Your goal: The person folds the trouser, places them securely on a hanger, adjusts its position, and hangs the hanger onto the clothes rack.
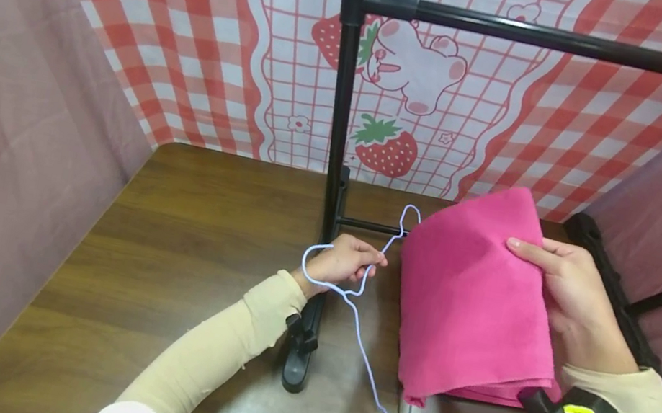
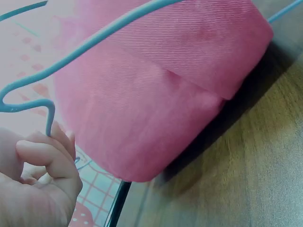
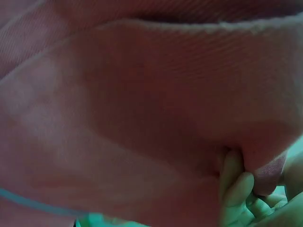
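Note:
My left hand [image 1: 346, 262] pinches a light-blue wire hanger [image 1: 362, 344] just beside its neck, its hook lying over the wrist. The left wrist view shows the curled fingers [image 2: 49, 158] at the bent wire. A folded pink ribbed cloth [image 1: 475, 304], perhaps corduroy, hangs from my right hand [image 1: 580, 303], which grips its right edge with the thumb in front. Part of the hanger passes behind the cloth; whether it runs through the fold cannot be told. In the right wrist view the fingers [image 3: 232, 184] press into the dim pink fabric [image 3: 142, 118].
A black rack stands on the brown wooden table [image 1: 176, 268], with an upright pole [image 1: 341, 106] behind my left hand and a crossbar [image 1: 562, 41] overhead. A strawberry-print curtain [image 1: 299, 84] covers the back; plain pinkish drapes [image 1: 37, 113] hang at the sides.

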{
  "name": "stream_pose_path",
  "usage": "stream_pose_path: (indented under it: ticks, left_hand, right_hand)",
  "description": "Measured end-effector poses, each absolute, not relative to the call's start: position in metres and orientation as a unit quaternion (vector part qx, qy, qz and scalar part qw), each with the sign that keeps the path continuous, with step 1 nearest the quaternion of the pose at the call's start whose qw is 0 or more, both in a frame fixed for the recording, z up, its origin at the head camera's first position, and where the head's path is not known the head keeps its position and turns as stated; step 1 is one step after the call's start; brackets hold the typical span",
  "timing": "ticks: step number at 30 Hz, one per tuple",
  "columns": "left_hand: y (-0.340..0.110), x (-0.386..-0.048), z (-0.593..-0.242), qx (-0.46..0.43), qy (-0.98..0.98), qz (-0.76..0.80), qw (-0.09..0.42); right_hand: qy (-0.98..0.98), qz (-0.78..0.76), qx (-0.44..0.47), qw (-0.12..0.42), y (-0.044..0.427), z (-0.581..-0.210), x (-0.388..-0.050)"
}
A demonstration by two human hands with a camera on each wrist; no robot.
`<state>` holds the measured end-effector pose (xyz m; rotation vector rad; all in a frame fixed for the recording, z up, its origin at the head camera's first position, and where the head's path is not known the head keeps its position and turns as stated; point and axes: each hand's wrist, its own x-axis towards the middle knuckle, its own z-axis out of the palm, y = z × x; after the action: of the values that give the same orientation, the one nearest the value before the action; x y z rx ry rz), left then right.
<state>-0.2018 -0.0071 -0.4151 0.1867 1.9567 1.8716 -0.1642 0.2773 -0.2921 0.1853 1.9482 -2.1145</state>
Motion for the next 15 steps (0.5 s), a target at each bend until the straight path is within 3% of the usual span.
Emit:
stream_pose_path:
  ticks: [5,15]
  left_hand:
    - [-0.006,-0.203,-0.415,0.056,0.699,0.682,0.209]
    - [-0.008,-0.205,-0.411,0.031,0.686,0.694,0.215]
  right_hand:
    - [0.684,-0.704,0.082,0.170,0.312,-0.304,-0.169]
    - [0.807,-0.547,0.098,0.201,0.358,-0.324,-0.177]
